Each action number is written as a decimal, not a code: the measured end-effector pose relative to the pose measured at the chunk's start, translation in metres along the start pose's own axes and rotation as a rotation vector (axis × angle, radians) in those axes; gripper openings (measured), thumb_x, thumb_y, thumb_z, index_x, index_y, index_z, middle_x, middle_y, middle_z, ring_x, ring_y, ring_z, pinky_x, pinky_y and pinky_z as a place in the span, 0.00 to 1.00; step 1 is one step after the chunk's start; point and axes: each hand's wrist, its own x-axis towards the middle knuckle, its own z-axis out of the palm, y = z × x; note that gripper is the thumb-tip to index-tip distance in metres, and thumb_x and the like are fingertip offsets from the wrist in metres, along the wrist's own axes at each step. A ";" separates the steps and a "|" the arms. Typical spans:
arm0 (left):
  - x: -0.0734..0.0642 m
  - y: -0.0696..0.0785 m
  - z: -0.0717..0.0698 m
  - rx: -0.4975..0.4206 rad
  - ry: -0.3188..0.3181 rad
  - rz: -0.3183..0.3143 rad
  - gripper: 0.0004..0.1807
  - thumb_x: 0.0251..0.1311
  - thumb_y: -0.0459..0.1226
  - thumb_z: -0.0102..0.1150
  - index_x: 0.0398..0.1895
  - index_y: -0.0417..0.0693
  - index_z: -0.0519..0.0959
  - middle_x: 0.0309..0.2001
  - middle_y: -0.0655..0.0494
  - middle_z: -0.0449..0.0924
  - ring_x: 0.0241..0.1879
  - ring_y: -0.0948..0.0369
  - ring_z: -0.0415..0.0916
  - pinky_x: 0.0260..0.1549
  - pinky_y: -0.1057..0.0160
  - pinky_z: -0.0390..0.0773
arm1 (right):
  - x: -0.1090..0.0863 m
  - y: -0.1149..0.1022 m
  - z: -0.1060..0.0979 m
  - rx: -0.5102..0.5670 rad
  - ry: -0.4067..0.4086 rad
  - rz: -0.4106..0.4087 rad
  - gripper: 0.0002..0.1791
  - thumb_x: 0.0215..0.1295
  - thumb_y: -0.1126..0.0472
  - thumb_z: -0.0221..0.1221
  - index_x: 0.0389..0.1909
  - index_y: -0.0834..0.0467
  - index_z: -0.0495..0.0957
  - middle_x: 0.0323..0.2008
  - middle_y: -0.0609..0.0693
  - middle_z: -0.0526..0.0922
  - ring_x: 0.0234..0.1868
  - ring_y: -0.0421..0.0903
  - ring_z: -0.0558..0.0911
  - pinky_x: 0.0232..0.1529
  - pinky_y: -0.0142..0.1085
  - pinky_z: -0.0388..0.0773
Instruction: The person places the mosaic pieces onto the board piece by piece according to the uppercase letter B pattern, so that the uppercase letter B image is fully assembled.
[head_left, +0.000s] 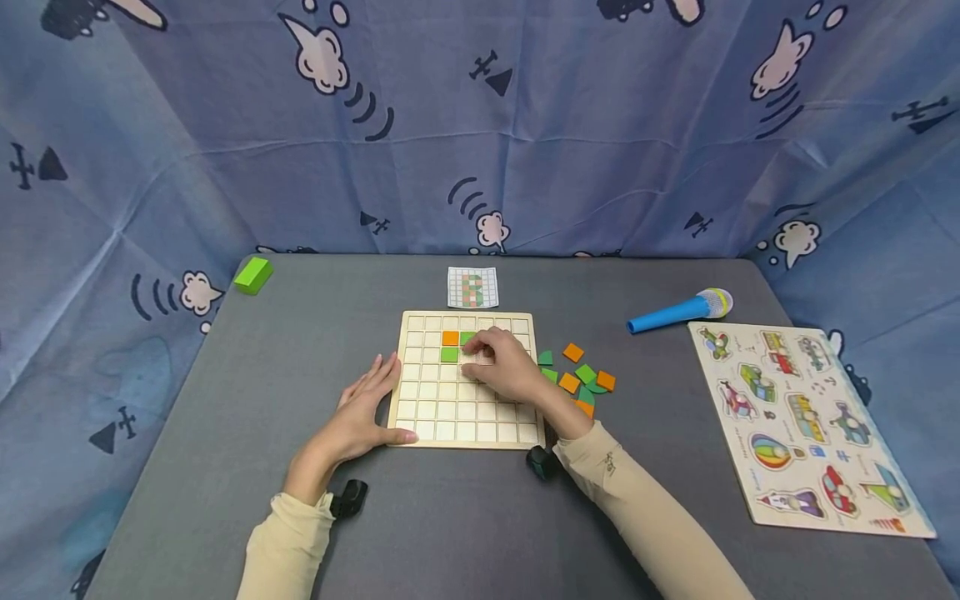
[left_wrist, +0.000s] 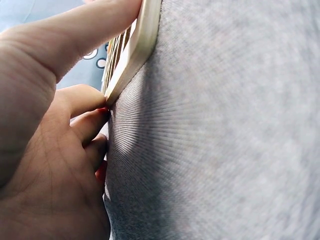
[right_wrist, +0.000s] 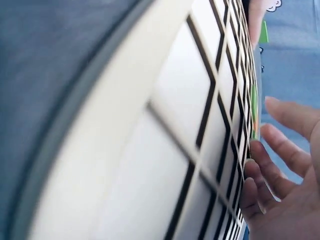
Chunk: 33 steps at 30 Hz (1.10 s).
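Note:
A wooden grid board lies flat on the grey table. An orange square tile sits in one of its upper cells, with a green tile just below and another green tile to the right, at my right fingertips. My right hand is over the board, its fingers bent; in the right wrist view, a gap shows between thumb and fingers, with no tile there. My left hand rests along the board's left side, fingers extended, thumb on the front left corner.
Several loose orange and green tiles lie right of the board, partly behind the right forearm. Beyond the board is a printed pattern card. A blue toy microphone and a picture puzzle board are at right, a green block far left.

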 end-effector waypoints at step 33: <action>-0.002 0.000 0.002 -0.002 0.017 0.030 0.66 0.52 0.45 0.83 0.86 0.40 0.48 0.88 0.45 0.39 0.87 0.42 0.32 0.77 0.30 0.37 | -0.074 0.063 -0.077 -0.140 0.031 0.193 0.13 0.68 0.71 0.68 0.53 0.64 0.83 0.47 0.59 0.83 0.47 0.54 0.80 0.51 0.48 0.79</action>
